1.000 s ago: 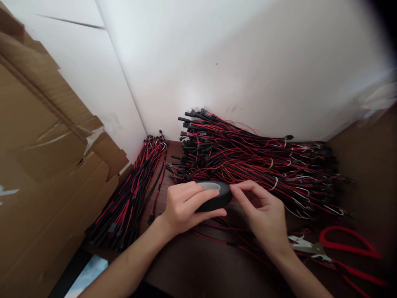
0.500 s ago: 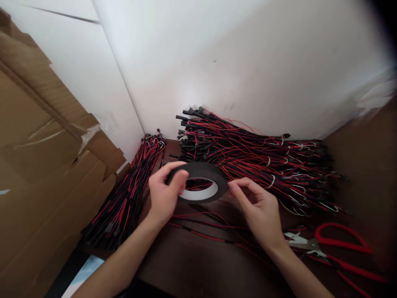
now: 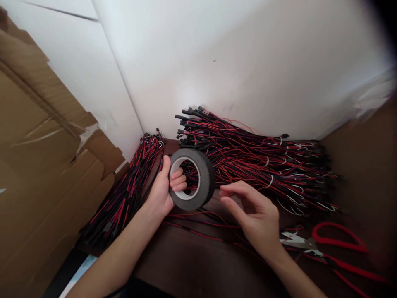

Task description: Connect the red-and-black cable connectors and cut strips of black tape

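Observation:
A roll of black tape [image 3: 204, 182] with a pale inner core is held up over the dark table. My left hand [image 3: 164, 186] is closed on its left side, fingers curled through the hole and thumb along the outer rim. Just right of the roll is my right hand [image 3: 257, 207], thumb and forefinger apart with a gap between them and no tape visible there. Beneath the hands, a few loose red and black wires [image 3: 198, 233] lie across the table.
Bundles of red and black wires [image 3: 248, 161] with black connectors lie against the white wall. Another wire bundle [image 3: 124, 203] runs along the cardboard [image 3: 46, 186] at left. Red-handled scissors [image 3: 313, 246] rest at the right, blades open. The dark table [image 3: 186, 265] spans the front.
The tape roll has turned in my left hand, so its flat side faces me more. My right thumb and forefinger, pinched at the roll's edge before, have come apart and moved slightly left.

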{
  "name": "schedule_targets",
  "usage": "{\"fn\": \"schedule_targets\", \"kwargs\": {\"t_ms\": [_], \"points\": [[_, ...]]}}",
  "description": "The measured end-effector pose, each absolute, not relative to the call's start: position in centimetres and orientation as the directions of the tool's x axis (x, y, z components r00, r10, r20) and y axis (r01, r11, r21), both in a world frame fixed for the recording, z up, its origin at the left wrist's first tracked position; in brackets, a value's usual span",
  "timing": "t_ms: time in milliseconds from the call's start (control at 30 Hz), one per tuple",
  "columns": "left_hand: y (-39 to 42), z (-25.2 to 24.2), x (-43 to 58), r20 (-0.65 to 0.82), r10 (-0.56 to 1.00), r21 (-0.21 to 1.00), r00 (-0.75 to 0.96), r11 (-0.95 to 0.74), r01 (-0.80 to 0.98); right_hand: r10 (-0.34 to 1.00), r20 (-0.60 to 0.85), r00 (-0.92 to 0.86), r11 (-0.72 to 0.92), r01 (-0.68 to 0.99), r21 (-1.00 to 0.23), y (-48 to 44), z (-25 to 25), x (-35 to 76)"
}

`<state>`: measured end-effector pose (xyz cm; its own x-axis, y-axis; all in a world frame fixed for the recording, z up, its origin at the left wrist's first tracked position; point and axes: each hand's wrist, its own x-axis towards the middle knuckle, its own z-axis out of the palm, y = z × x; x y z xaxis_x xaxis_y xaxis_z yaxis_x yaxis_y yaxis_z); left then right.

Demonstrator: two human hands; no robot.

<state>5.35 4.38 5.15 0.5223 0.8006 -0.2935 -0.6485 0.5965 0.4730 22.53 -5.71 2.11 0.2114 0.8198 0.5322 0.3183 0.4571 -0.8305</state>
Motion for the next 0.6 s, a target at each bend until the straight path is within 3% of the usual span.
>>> {"fn": "schedule_targets", "kwargs": {"t_ms": [100,267,400,600], "points": [[3.9,5.3,5.9,-0.204,0.880,0.625,0.430,0.455,-0.635,0.893,0.415,0.174,0.390,0.162,-0.906,-5.6,2.3,22.2],[2.7,5.6,6.3,0.092,0.917,0.839,0.388,0.138,-0.526,0.964,0.104,0.244,0.137,-0.122,-0.983,-4.8,1.8,22.0],[2.3,5.6,5.7,0.226,0.799,0.894,0.557,0.057,-0.445,0.951,-0.087,0.297,0.012,-0.315,-0.949,-4.2,1.6,22.3],[2.6,4.8,5.4,0.368,0.678,0.924,0.636,-0.193,-0.330,0.972,-0.220,0.086,-0.141,-0.536,-0.832,-4.3,1.7,22.2]]}}
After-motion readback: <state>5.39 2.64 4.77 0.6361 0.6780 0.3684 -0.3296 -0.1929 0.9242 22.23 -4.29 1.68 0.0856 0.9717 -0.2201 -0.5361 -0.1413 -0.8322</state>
